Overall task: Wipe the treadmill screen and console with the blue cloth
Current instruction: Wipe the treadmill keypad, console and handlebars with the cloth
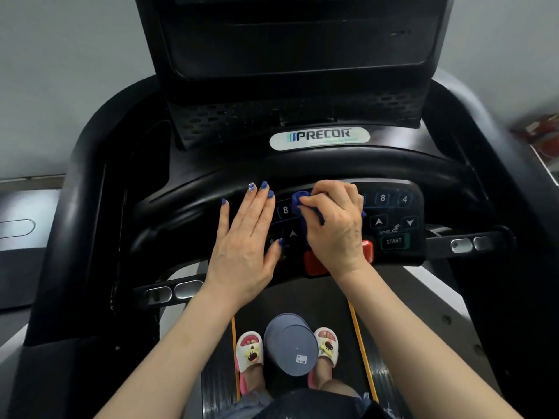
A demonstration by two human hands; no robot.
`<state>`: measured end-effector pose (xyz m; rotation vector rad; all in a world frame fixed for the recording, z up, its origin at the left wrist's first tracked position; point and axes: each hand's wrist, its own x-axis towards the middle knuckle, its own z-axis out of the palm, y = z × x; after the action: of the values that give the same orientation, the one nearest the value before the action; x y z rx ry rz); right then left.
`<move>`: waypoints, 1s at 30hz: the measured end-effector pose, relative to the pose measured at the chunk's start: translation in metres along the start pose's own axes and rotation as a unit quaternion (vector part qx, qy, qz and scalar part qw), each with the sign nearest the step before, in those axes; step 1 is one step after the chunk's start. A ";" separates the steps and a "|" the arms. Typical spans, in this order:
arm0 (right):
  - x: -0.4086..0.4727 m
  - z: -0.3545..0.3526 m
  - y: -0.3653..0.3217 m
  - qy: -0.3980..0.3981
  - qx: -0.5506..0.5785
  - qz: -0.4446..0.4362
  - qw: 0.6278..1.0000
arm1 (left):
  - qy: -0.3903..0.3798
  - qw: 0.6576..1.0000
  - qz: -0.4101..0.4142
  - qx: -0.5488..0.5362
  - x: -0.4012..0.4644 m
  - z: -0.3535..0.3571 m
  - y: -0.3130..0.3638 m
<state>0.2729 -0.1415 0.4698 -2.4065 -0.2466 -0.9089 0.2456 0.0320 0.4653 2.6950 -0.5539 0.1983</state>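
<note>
At far left a grey wall (60, 71) is seen, with the black left rail (87, 182) curving down and two chrome grip sensors (174, 291) set below it. The left hand (242, 243) is laid flat on the console (420, 258), fingers straight and close together, thumb out to the side, blue-painted nails up near the curved bar (363, 167). Part of the left keypad is covered by it; an "8" key (285, 210) is glimpsed between the hands. The blue cloth (305, 207) is bunched at mid-console, gripped by the right hand (335, 225) with fingers curled over it, and pressed onto the keys. A red stop button (314, 264) is half hidden under that wrist. To the right, arrow keys (378, 221) and a START key (393, 241) are lit. Above, the PRECOR badge (319, 137) and dark screen (302, 34) are seen, untouched. Below, a grey bin (292, 343) is stood on the belt (335, 303) between two slippered feet (249, 350).
</note>
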 end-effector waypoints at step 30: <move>0.023 -0.012 0.033 -0.001 0.051 0.009 0.999 | 0.010 0.999 0.036 0.017 0.009 0.005 0.010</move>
<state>0.2955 -0.1763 0.4780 -2.3132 -0.2657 -0.8643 0.2502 0.0186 0.4657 2.7054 -0.6476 0.2562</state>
